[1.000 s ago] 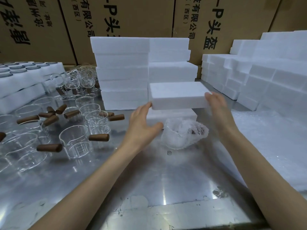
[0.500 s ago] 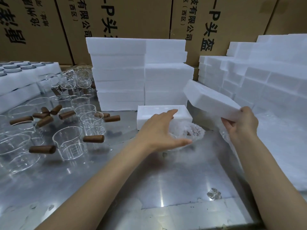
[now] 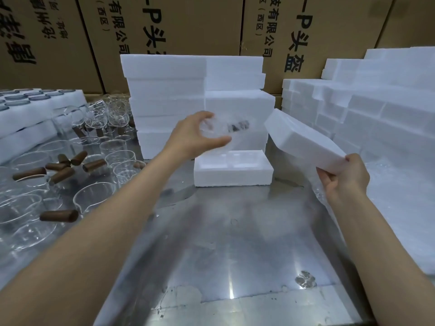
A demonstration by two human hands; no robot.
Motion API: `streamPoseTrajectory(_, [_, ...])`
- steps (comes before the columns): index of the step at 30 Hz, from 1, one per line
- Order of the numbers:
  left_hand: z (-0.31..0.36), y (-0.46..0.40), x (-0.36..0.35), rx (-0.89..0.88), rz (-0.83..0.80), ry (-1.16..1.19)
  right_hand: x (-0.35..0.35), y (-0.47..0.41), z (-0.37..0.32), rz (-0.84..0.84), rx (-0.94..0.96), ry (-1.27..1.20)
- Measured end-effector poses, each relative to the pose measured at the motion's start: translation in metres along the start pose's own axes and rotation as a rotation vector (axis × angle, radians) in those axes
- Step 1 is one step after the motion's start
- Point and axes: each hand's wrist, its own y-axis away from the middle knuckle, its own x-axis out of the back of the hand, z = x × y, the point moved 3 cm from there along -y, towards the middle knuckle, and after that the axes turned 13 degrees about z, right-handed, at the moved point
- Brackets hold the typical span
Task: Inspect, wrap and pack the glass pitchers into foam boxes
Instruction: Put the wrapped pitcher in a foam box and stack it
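Currently the wrapped pitcher (image 3: 226,128) is hanging at frame centre, the left hand (image 3: 195,135) curling fingers and thumb round it, just above the open box (image 3: 233,171). Right hand (image 3: 343,182), centre right, is gripping the tilted lid (image 3: 303,142). Wrapping looks done; seating and lidding are pending. Bare pitchers (image 3: 58,184) are crowding the left.

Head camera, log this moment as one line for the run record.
left hand: lifts wrapped pitcher | right hand: holds foam lid tilted | foam box: open on table, empty
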Motion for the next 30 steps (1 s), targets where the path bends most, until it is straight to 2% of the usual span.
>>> streamPoseTrajectory(9, [-0.042, 0.004, -0.037, 0.063, -0.174, -0.036, -0.001, 0.001, 0.0, -0.016, -0.017, -0.007])
streamPoseTrajectory(21, [-0.041, 0.015, -0.043, 0.057, -0.31, 0.011, -0.001, 0.006, -0.001, -0.033, -0.025, -0.003])
streamPoseTrajectory(25, [-0.043, 0.012, -0.04, 0.048, -0.337, -0.088, 0.0, 0.006, -0.001, -0.033, -0.029, 0.013])
streamPoseTrajectory(30, [-0.042, 0.009, -0.034, -0.1, -0.461, -0.294, -0.001, 0.005, 0.001, -0.062, -0.039, 0.025])
